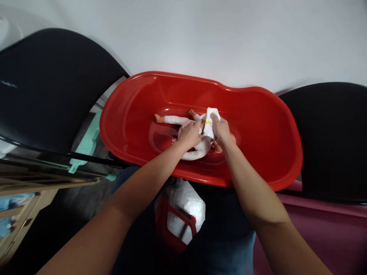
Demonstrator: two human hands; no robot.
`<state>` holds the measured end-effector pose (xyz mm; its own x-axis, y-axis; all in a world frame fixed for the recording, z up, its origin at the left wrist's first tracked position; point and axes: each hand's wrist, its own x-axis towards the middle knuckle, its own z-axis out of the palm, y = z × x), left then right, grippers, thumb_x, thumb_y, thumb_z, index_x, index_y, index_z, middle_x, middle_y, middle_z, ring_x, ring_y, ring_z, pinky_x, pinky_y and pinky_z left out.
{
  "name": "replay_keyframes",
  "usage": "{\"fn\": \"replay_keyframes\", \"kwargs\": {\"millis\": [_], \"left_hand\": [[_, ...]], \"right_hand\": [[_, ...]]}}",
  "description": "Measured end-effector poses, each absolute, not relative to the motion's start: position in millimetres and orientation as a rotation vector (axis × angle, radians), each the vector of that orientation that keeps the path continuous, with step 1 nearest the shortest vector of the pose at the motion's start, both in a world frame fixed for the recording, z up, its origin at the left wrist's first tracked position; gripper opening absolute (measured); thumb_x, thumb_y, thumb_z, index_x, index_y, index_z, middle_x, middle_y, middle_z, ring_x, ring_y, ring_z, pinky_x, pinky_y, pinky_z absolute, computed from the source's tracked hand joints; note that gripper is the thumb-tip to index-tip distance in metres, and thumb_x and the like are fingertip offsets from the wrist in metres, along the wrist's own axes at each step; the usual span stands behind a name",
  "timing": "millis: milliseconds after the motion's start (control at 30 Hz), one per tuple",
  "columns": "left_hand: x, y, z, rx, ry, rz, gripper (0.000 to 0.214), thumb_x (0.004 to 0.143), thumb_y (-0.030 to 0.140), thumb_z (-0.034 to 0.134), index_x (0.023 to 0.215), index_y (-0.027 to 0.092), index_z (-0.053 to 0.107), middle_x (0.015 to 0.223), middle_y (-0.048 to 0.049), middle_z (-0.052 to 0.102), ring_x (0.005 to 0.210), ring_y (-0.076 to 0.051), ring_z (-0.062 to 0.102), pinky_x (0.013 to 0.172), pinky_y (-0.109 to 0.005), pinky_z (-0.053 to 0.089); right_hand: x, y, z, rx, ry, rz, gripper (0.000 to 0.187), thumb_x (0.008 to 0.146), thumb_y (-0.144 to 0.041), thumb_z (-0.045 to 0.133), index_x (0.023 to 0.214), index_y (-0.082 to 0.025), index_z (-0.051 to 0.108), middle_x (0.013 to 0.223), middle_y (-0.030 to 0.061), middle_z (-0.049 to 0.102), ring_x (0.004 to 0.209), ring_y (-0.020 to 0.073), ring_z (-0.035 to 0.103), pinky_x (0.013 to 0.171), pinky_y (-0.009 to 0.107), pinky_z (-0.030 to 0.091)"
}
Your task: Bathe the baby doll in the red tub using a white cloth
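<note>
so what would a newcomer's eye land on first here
The large red plastic baby bathtub grabs the eye first, filling the middle of the view. Inside it lies a baby doll in white clothing, with the person's left hand on its body. Beside that, the right hand is on a white nappy at the doll's middle.

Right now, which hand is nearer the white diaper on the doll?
Right: the right hand rests on the diaper; the left hand lies beside it, on the doll's white suit.
</note>
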<state>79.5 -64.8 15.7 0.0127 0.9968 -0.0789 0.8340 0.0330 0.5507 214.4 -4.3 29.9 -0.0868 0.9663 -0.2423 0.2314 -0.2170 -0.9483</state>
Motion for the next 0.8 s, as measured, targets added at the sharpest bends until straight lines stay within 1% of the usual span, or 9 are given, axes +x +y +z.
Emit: {"fn": "replay_keyframes", "kwargs": {"millis": [67, 167, 233, 333, 467, 600, 700, 800], "left_hand": [[79.3, -64.4, 15.0, 1.837, 1.885, 0.472, 0.047, 0.103, 0.024, 0.06, 0.149, 0.023, 0.048, 0.145, -0.0157, 0.068, 0.139, -0.034, 0.059, 0.114, -0.053, 0.047], [78.7, -63.3, 13.0, 1.809, 1.916, 0.474, 0.05, 0.103, 0.02, 0.053, 0.152, 0.023, 0.045, 0.145, -0.0176, 0.067, 0.138, -0.036, 0.06, 0.112, -0.055, 0.048], [78.2, -62.6, 12.0, 1.791, 1.923, 0.492, 0.052, 0.104, 0.023, 0.052, 0.155, 0.023, 0.043, 0.144, -0.0185, 0.067, 0.137, -0.037, 0.061, 0.111, -0.057, 0.049], [77.4, -62.0, 12.0, 1.77, 1.922, 0.503, 0.052, 0.106, 0.028, 0.051, 0.157, 0.027, 0.041, 0.144, -0.0169, 0.068, 0.136, -0.037, 0.061, 0.11, -0.057, 0.049], [77.4, -62.8, 13.9, 1.767, 1.914, 0.484, 0.055, 0.105, 0.027, 0.052, 0.159, 0.027, 0.04, 0.145, -0.0165, 0.068, 0.138, -0.037, 0.061, 0.111, -0.055, 0.049], [78.3, -63.9, 17.1, 1.782, 1.891, 0.469, 0.055, 0.106, 0.027, 0.053, 0.159, 0.026, 0.039, 0.145, -0.0156, 0.068, 0.138, -0.036, 0.062, 0.111, -0.052, 0.05], [78.5, -63.7, 18.3, 1.783, 1.89, 0.461, 0.051, 0.106, 0.029, 0.053, 0.156, 0.027, 0.042, 0.145, -0.0149, 0.069, 0.136, -0.035, 0.063, 0.11, -0.051, 0.05], [78.3, -63.0, 16.5, 1.791, 1.882, 0.458, 0.048, 0.105, 0.025, 0.052, 0.153, 0.028, 0.046, 0.144, -0.0144, 0.07, 0.136, -0.034, 0.063, 0.11, -0.052, 0.05]], "right_hand": [[215.2, -5.5, 27.4, -1.439, -1.42, 1.304, 0.039, 0.1, -0.054, 0.056, 0.103, -0.018, 0.069, 0.089, 0.0094, 0.073, 0.076, 0.0188, 0.066, 0.069, 0.03, 0.052], [217.8, -5.2, 19.9, -1.358, -1.638, 1.099, 0.038, 0.095, -0.055, 0.064, 0.109, -0.019, 0.07, 0.105, 0.0092, 0.075, 0.092, 0.0209, 0.067, 0.08, 0.032, 0.054], [219.4, -4.7, 16.2, -1.307, -1.763, 0.985, 0.039, 0.095, -0.055, 0.065, 0.113, -0.021, 0.071, 0.113, 0.0096, 0.075, 0.103, 0.0229, 0.066, 0.087, 0.034, 0.054], [220.4, -5.0, 16.1, -1.256, -1.863, 0.878, 0.039, 0.096, -0.055, 0.063, 0.116, -0.022, 0.071, 0.117, 0.0103, 0.073, 0.109, 0.0249, 0.065, 0.093, 0.036, 0.052], [220.3, -5.5, 19.5, -1.292, -1.874, 0.861, 0.039, 0.097, -0.055, 0.062, 0.115, -0.022, 0.072, 0.113, 0.0095, 0.074, 0.107, 0.0247, 0.066, 0.093, 0.036, 0.051], [220.1, -1.9, 17.2, -1.32, -1.815, 0.953, 0.041, 0.097, -0.057, 0.06, 0.112, -0.021, 0.072, 0.109, 0.0087, 0.075, 0.098, 0.0226, 0.067, 0.084, 0.033, 0.051], [219.5, 1.6, 13.8, -1.37, -1.767, 0.955, 0.042, 0.096, -0.059, 0.06, 0.105, -0.019, 0.071, 0.104, 0.009, 0.075, 0.092, 0.0211, 0.066, 0.08, 0.032, 0.051], [219.2, 3.4, 12.6, -1.419, -1.722, 0.973, 0.042, 0.096, -0.059, 0.059, 0.1, -0.018, 0.07, 0.097, 0.0091, 0.074, 0.086, 0.02, 0.065, 0.076, 0.031, 0.05]]}}
